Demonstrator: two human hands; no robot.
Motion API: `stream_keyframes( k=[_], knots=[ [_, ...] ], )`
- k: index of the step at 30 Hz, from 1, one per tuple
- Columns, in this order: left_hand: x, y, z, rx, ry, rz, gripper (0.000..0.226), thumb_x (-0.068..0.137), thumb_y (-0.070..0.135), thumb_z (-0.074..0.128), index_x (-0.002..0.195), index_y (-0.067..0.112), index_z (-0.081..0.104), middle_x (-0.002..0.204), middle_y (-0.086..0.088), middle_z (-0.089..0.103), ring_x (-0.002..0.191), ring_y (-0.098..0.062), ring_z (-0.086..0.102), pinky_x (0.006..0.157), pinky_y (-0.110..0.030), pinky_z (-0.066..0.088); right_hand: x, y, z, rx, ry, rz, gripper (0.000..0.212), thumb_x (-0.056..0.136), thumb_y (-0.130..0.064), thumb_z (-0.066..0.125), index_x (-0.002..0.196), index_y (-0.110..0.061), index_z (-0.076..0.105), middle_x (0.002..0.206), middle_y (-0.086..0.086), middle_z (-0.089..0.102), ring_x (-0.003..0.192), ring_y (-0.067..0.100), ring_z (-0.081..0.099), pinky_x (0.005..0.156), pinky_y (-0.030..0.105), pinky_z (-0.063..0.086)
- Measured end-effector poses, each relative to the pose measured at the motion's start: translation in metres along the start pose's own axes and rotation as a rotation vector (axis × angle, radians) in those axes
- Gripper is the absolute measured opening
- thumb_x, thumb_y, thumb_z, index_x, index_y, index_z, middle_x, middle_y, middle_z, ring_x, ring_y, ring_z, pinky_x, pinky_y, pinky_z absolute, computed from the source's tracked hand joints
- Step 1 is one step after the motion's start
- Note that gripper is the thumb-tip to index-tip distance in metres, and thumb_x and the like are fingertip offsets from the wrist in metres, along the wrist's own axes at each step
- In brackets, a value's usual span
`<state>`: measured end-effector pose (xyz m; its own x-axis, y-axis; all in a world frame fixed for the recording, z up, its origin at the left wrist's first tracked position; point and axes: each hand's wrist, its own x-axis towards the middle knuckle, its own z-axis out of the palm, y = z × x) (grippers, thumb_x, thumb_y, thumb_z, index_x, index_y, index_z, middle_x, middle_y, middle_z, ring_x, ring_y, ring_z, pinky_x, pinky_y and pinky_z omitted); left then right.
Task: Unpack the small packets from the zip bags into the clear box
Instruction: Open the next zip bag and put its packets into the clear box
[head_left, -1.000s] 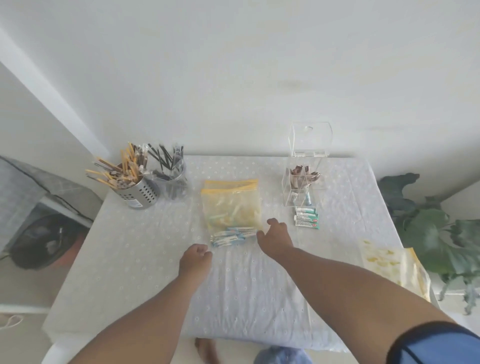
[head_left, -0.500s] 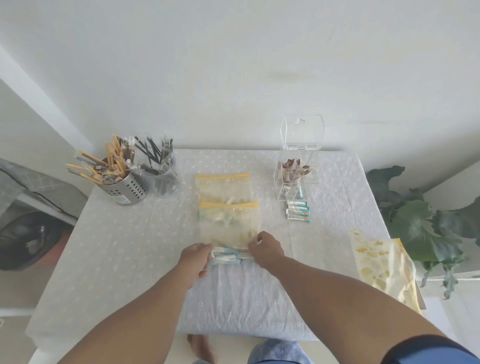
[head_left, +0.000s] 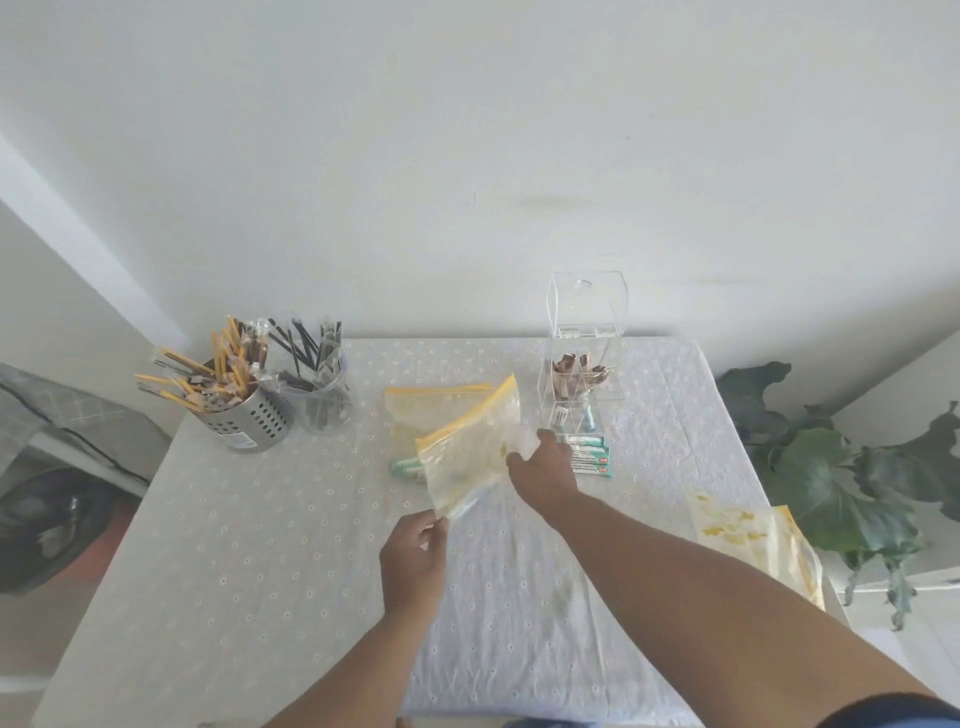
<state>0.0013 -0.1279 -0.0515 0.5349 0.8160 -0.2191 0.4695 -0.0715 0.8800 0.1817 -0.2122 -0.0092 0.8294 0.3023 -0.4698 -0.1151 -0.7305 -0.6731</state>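
My left grip (head_left: 413, 545) pinches the lower corner of a clear zip bag (head_left: 467, 452) with a yellow strip, lifted and tilted at frame centre; my right grip (head_left: 543, 465) clamps its right edge, fingertips hidden behind crinkled plastic. Blurred packets inside are hard to make out. Both forearms reach up from the bottom edge. Just right stands the clear box (head_left: 576, 400) on the dotted counter (head_left: 260, 545).

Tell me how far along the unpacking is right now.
Partly done. The clear box already holds some brown packets, and an emptied-looking bag lies at the right edge. In hand: both hands, left and right, hold a lifted zip bag. Left: another zip bag and loose green packets beside the box.
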Motion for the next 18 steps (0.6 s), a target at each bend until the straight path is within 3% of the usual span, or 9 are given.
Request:
stream_keyframes(
  k=[2, 4, 6, 9, 12, 14, 16, 18],
  knots=[
    [-0.01, -0.005, 0.012, 0.038, 0.03, 0.091, 0.011, 0.098, 0.014, 0.065, 0.102, 0.022, 0.072, 0.098, 0.013, 0.068, 0.093, -0.001, 0.065, 0.084, -0.024, 0.052, -0.009, -0.012, 0.001, 0.074, 0.105, -0.003, 0.049, 0.098, -0.057, 0.05, 0.126, -0.017, 0.054, 0.126, 0.004, 0.06, 0.109, 0.027, 0.06, 0.091, 0.043, 0.051],
    [-0.019, -0.014, 0.025, 0.066, 0.002, 0.161, 0.016, 0.096, 0.008, 0.067, 0.097, 0.021, 0.074, 0.097, 0.013, 0.069, 0.093, 0.0, 0.065, 0.082, -0.023, 0.053, -0.021, -0.022, 0.001, 0.151, 0.066, 0.031, 0.065, 0.091, -0.08, 0.037, 0.105, -0.02, 0.057, 0.1, -0.003, 0.065, 0.093, 0.021, 0.064, 0.075, 0.041, 0.048],
    [-0.025, -0.022, 0.034, 0.089, -0.041, 0.206, 0.019, 0.093, 0.003, 0.068, 0.094, 0.021, 0.074, 0.095, 0.013, 0.068, 0.094, 0.003, 0.064, 0.078, -0.023, 0.054, -0.03, -0.026, 0.002, 0.15, 0.02, 0.042, 0.071, 0.083, -0.09, 0.035, 0.098, -0.024, 0.057, 0.094, -0.004, 0.067, 0.087, 0.018, 0.066, 0.066, 0.036, 0.041],
    [-0.031, -0.03, 0.045, 0.138, -0.101, 0.278, 0.02, 0.091, 0.0, 0.07, 0.092, 0.02, 0.074, 0.099, 0.013, 0.069, 0.096, 0.01, 0.063, 0.078, -0.016, 0.053, -0.029, -0.022, 0.002, 0.087, 0.043, 0.031, 0.042, 0.089, -0.066, 0.05, 0.094, -0.024, 0.056, 0.092, -0.002, 0.071, 0.085, 0.019, 0.067, 0.072, 0.038, 0.052],
    [-0.038, -0.027, 0.046, 0.143, -0.202, 0.222, 0.025, 0.093, 0.008, 0.07, 0.092, 0.033, 0.071, 0.101, 0.019, 0.068, 0.093, 0.01, 0.064, 0.074, -0.006, 0.049, -0.026, -0.016, -0.001, 0.086, 0.04, 0.014, 0.025, 0.086, -0.049, 0.049, 0.088, -0.026, 0.057, 0.084, 0.0, 0.074, 0.081, 0.023, 0.071, 0.08, 0.038, 0.058],
    [-0.04, -0.019, 0.041, 0.116, -0.226, 0.09, 0.025, 0.093, 0.018, 0.069, 0.09, 0.043, 0.068, 0.088, 0.022, 0.07, 0.08, 0.006, 0.067, 0.068, -0.014, 0.052, -0.025, -0.012, -0.006, 0.118, 0.006, -0.034, 0.024, 0.085, -0.048, 0.051, 0.086, -0.025, 0.059, 0.079, 0.0, 0.075, 0.075, 0.023, 0.073, 0.078, 0.041, 0.06],
    [-0.036, -0.002, 0.035, 0.017, -0.195, -0.051, 0.01, 0.09, 0.031, 0.066, 0.093, 0.037, 0.074, 0.067, 0.015, 0.067, 0.061, -0.004, 0.065, 0.061, -0.03, 0.056, -0.027, -0.007, -0.011, 0.154, -0.046, -0.084, 0.022, 0.089, -0.043, 0.054, 0.088, -0.022, 0.061, 0.075, 0.0, 0.075, 0.068, 0.02, 0.075, 0.076, 0.041, 0.06],
    [-0.024, 0.024, 0.031, -0.241, -0.111, -0.192, 0.017, 0.089, 0.038, 0.067, 0.096, 0.025, 0.077, 0.068, 0.005, 0.069, 0.059, -0.018, 0.062, 0.057, -0.039, 0.054, -0.03, -0.003, -0.017, 0.152, -0.093, -0.135, 0.021, 0.091, -0.043, 0.057, 0.088, -0.023, 0.063, 0.073, -0.001, 0.075, 0.066, 0.018, 0.075, 0.071, 0.038, 0.059]
  ],
)
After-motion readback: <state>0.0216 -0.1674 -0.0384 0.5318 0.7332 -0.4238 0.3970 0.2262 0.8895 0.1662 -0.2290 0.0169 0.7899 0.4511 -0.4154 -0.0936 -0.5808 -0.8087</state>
